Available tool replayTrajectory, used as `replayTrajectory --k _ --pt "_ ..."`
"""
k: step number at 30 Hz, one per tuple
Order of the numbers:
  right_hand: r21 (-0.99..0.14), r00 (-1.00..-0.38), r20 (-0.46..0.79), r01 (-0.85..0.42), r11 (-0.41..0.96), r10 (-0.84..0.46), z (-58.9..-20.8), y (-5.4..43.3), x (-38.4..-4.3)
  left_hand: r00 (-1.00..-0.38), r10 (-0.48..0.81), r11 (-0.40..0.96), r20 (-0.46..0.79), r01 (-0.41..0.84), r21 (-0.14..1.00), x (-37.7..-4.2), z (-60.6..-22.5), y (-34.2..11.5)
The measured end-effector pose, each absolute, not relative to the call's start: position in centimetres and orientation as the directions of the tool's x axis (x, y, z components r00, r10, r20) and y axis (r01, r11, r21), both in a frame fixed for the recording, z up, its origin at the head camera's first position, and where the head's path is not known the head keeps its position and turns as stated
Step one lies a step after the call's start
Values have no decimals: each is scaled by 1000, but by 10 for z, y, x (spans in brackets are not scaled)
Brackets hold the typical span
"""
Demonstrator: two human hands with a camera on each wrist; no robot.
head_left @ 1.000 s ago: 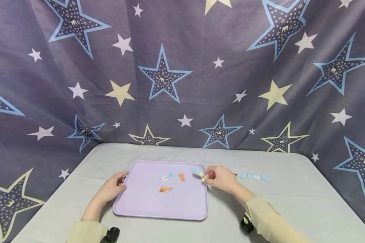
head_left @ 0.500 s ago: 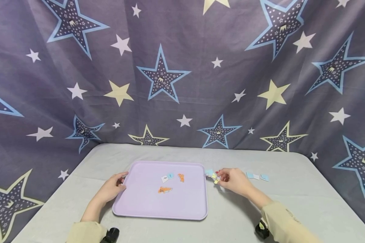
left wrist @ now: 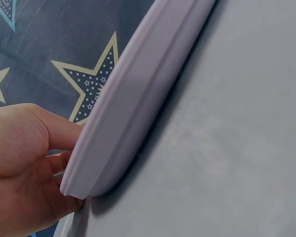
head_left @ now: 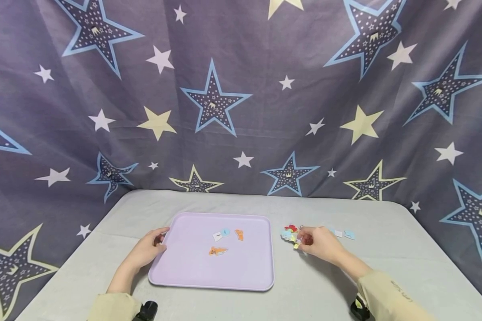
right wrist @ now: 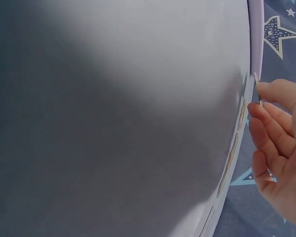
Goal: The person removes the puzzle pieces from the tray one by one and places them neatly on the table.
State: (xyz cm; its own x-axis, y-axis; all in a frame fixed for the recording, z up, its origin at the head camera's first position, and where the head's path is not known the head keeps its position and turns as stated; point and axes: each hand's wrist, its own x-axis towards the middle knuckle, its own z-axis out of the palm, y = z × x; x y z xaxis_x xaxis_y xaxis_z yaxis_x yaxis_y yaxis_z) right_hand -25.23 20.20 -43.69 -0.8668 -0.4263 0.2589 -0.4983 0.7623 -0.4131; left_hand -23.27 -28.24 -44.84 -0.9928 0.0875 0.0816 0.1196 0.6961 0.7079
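My right hand (head_left: pixel 322 243) pinches a thin, irregular puzzle piece (head_left: pixel 287 235), light blue and yellow, above the table to the right of the lilac tray (head_left: pixel 241 273). In the right wrist view the puzzle piece (right wrist: pixel 258 90) shows edge-on between thumb and fingertip of the right hand (right wrist: pixel 286 143). Just behind it in the head view is a red piece (head_left: pixel 291 228), partly hidden by the hand. My left hand (head_left: pixel 143 248) grips the tray's left edge. Seen from the left wrist, that hand (left wrist: pixel 24 163) holds the rim of the tray (left wrist: pixel 130 98) at a corner.
Inside the tray lie an orange piece (head_left: pixel 218 251), a smaller orange piece (head_left: pixel 239 234) and a white-and-blue piece (head_left: pixel 218 236). A blue piece (head_left: pixel 349 234) rests on the table (head_left: pixel 385 267) beyond the right hand. A star-patterned cloth (head_left: pixel 233 147) hangs behind the table.
My right hand has moved right with the puzzle piece, from over the tray's right edge to above the table beside the red piece. The left hand stays at the tray edge.
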Motion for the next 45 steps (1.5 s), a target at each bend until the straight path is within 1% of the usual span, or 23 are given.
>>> replayTrajectory --k 5,8,25,33,40,45 --pt "-419 -879 211 -476 773 -427 -440 204 -251 -993 87 695 80 118 709 -232 -448 -282" --pt "-417 -883 203 -468 779 -422 -441 204 -251 -993 86 698 76 115 707 -232 -448 -282" --pt "-395 -854 207 -520 758 -478 -441 213 -256 -993 85 697 83 119 707 -231 -446 -282" --pt "-396 -860 193 -508 765 -472 -440 213 -256 -994 82 696 79 113 709 -231 -446 -281" --pt "-366 -875 215 -483 795 -433 -437 208 -259 -993 87 700 83 120 704 -232 -448 -282" --pt "-346 -869 240 -493 798 -433 -430 195 -260 -992 85 706 92 125 697 -232 -449 -282"
